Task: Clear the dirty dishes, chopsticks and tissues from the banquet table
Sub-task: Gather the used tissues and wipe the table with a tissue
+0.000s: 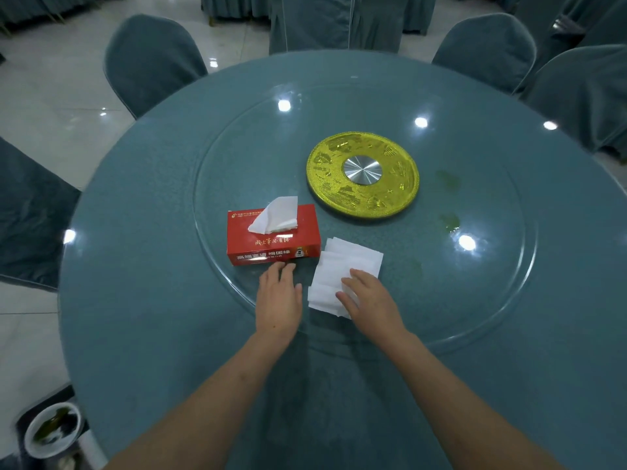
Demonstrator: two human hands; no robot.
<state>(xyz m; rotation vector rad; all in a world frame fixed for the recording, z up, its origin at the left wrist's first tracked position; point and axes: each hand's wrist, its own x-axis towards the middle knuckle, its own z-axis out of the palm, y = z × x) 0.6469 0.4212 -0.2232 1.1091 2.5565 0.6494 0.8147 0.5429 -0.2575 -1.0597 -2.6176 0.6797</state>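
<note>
A red tissue box [273, 235] with a white tissue sticking out of its top stands on the glass turntable [475, 300] of the round teal table. Right of it lies a flat pile of white tissues [342, 269]. My left hand [279, 300] rests flat on the glass, fingertips touching the box's near edge. My right hand [371, 300] lies palm down on the near right corner of the tissue pile, fingers spread. Greenish stains [449, 222] mark the glass at the right.
A gold disc with a silver hub [362, 174] sits at the turntable's centre. Teal-covered chairs [149, 62] ring the table. At the lower left, off the table, a white bowl with dark leftovers [54, 432] sits in a dark bin.
</note>
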